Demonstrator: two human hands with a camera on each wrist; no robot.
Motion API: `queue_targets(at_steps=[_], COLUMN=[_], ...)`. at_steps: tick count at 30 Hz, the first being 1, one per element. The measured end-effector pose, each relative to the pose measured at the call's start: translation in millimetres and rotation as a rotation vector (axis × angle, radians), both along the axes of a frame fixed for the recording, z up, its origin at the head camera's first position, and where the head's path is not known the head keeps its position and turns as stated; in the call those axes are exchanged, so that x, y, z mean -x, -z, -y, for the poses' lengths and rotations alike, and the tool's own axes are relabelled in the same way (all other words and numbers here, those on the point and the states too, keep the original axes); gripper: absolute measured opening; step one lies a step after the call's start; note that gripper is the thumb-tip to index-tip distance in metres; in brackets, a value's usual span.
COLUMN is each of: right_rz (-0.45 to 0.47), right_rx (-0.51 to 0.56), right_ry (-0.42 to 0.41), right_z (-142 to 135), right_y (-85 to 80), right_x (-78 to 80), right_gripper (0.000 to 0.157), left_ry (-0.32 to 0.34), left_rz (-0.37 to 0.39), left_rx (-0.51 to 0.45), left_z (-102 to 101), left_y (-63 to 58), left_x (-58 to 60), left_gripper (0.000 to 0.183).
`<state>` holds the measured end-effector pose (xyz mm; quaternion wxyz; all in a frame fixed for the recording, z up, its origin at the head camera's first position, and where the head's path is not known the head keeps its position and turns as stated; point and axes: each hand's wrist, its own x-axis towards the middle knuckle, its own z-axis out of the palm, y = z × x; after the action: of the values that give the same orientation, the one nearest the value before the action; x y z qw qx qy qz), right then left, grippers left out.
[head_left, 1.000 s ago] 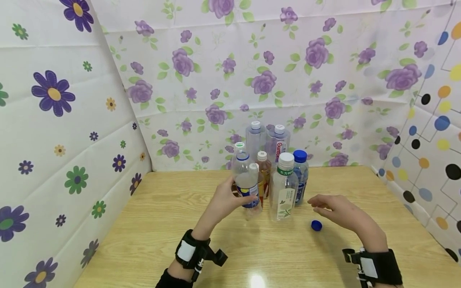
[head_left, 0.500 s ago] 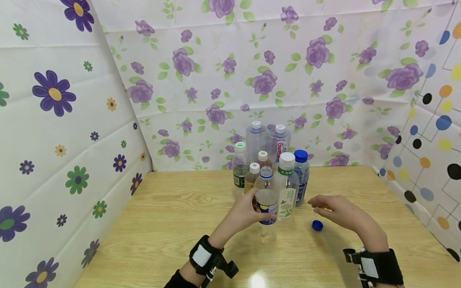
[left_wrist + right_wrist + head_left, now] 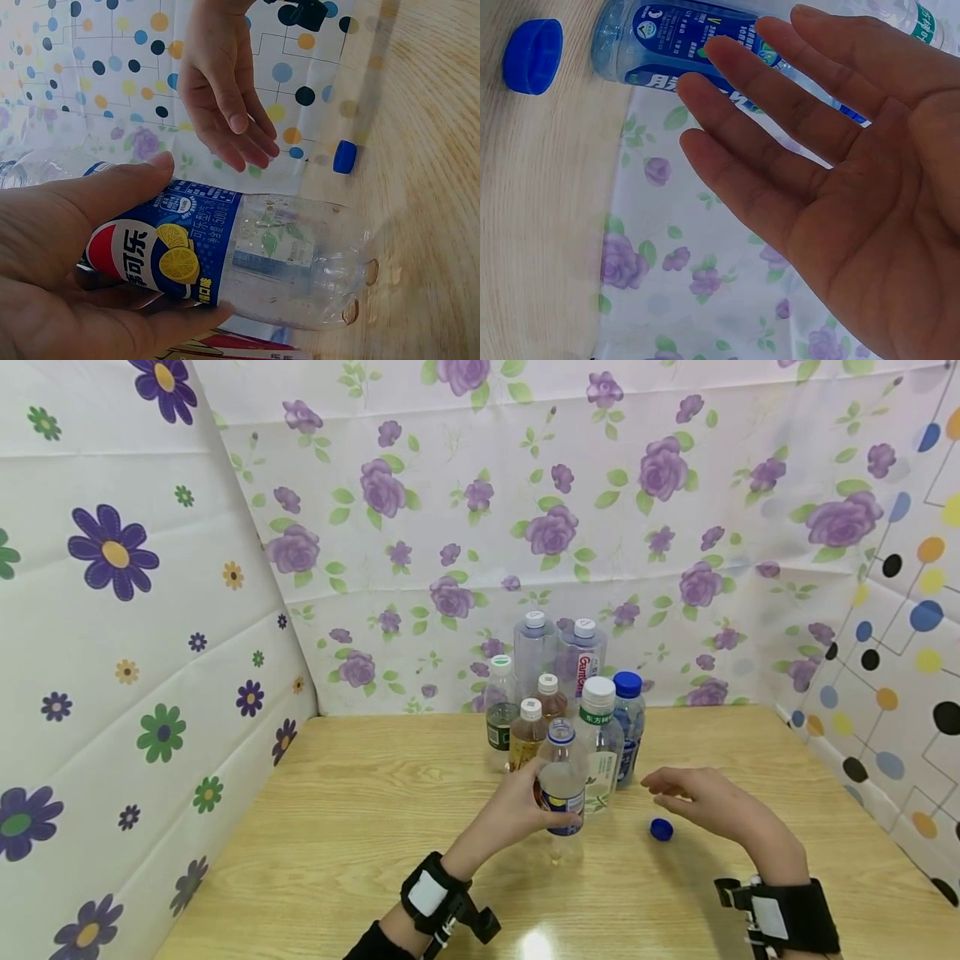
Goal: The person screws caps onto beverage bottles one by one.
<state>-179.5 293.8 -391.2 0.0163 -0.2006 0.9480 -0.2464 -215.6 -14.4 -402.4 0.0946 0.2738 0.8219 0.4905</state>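
My left hand (image 3: 513,810) grips a clear plastic cola bottle (image 3: 564,802) round its blue label, thumb on one side and fingers on the other. The bottle is upright and uncapped, with a blue ring at its neck. In the left wrist view its base (image 3: 337,270) is right at the tabletop, and lemon slices show on the label. My right hand (image 3: 697,795) hovers over the table to the right, fingers relaxed and holding nothing; its palm (image 3: 855,217) shows in the right wrist view. Below its fingertips lies a blue bottle cap (image 3: 662,829).
Right behind the cola bottle stands a clear bottle with a white cap (image 3: 599,743). Around it are a blue-capped bottle (image 3: 628,727), a green-labelled bottle (image 3: 501,718), small amber bottles (image 3: 528,739) and two tall clear bottles (image 3: 534,652). Floral cloth (image 3: 420,568) hangs behind the table.
My left hand has carried the cola bottle to the right and toward me, from the left of the group to in front of it. The right hand and blue cap have stayed put.
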Motion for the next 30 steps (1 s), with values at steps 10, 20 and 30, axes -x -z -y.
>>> queue_targets(at_steps=[10,20,30], right_rz=[0.111,0.210,0.221], right_rx=[-0.036,-0.109,-0.109], right_ry=[0.043,0.112,0.108], right_z=[-3.0,2.3,6.8], right_y=[11.5,24.6,36.0], right_x=[6.0,14.2,16.2], right_gripper=[0.040,0.050,0.044], left_ry=[0.025,0.054,0.054], left_rz=[0.010,0.017,0.012], left_rx=[0.009,-0.013,-0.012], left_z=[-1.1,-0.2,-3.4], left_y=[6.6,9.8,13.9], left_x=[2.2,5.1,6.3], left_gripper=[0.074,0.076,0.077])
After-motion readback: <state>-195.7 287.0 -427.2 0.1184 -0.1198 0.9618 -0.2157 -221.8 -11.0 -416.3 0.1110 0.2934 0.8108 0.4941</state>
